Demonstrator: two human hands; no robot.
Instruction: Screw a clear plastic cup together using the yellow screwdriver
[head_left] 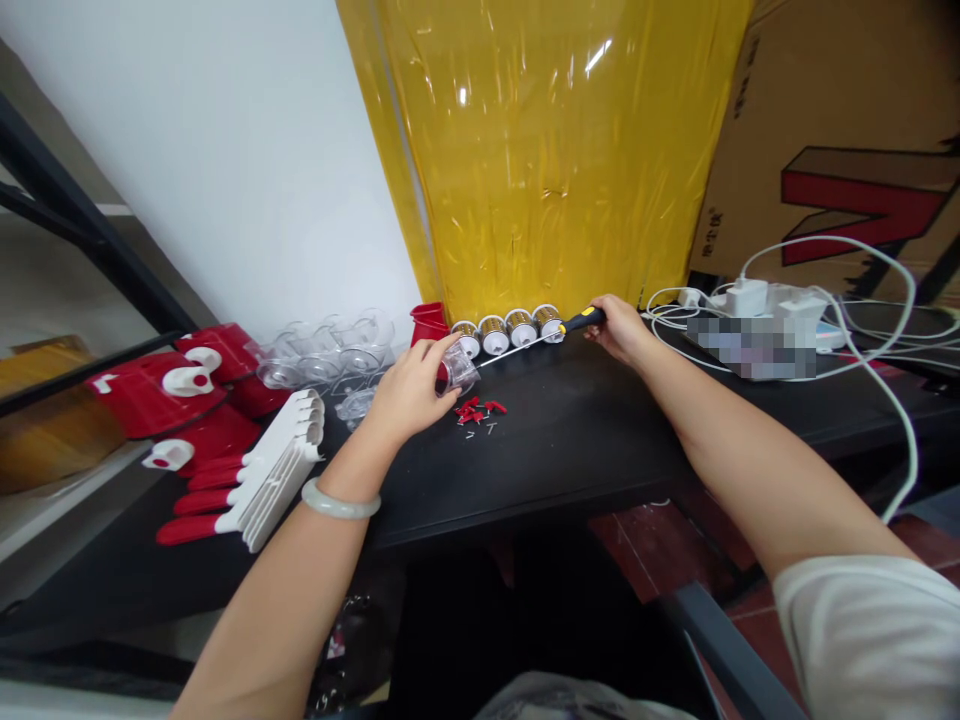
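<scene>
My left hand [411, 393] is closed around a clear plastic cup-like part with red on it [458, 369], held just above the black table. In my right hand [619, 328] is a screwdriver [583, 320] with a black and yellow handle. Its long shaft points left, and the tip reaches the clear part; whether it meets a screw is too small to tell. Below the clear part lie several small red pieces [475, 409] and a few tiny screws [491, 428]. Behind them, a row of several metal-and-white cylinders [493, 336] rests on its side beside a red container [429, 322].
On the left stand red housings with white knobs [161, 395], white racks with red handles [271, 465] and clear plastic cups [326, 345]. White cables and chargers [747, 297] surround a blurred-out device [752, 347] at right. A yellow plastic curtain [562, 150] and cardboard box [847, 140] stand behind.
</scene>
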